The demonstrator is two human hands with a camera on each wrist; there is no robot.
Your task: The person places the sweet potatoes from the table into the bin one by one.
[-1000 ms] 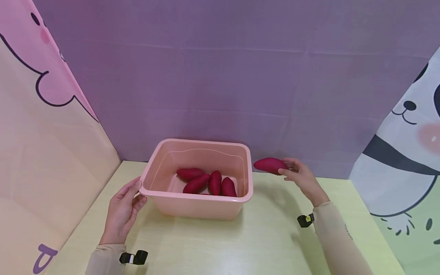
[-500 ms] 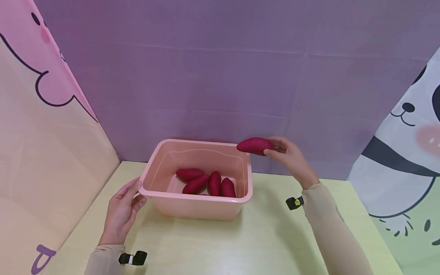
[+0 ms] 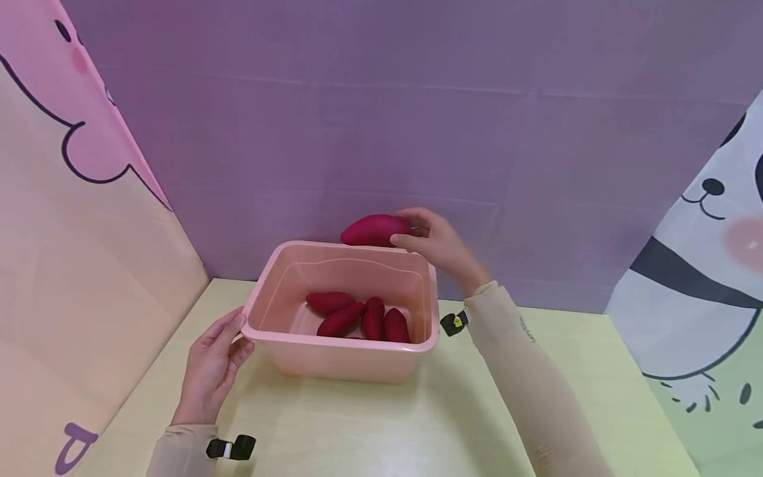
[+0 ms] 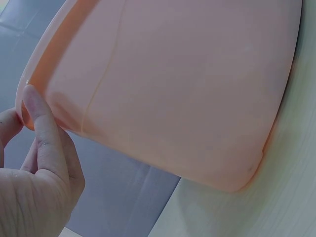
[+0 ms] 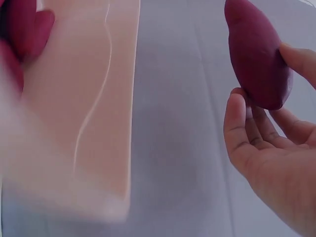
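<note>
Holding a sweet potato [image 3: 374, 230] in your right hand [image 3: 438, 243], you pinch its right end between thumb and fingertips [image 5: 237, 123], so most of the red-purple root sticks out to the left, past the grip. It hangs in the air above the far rim of the pink tub [image 3: 262, 301], tilted a little, touching nothing but your fingers. Four more sweet potatoes [image 3: 357, 317] lie together on the tub's floor, below and nearer to you. Your left hand [image 3: 211, 364] rests on the tub's near-left corner, with the thumb against the rim [image 4: 39, 69] and the fingers relaxed along the outer wall. The tub stands on the pale yellow-green table [image 3: 381, 424], near the purple back wall [image 3: 417, 132].
</note>
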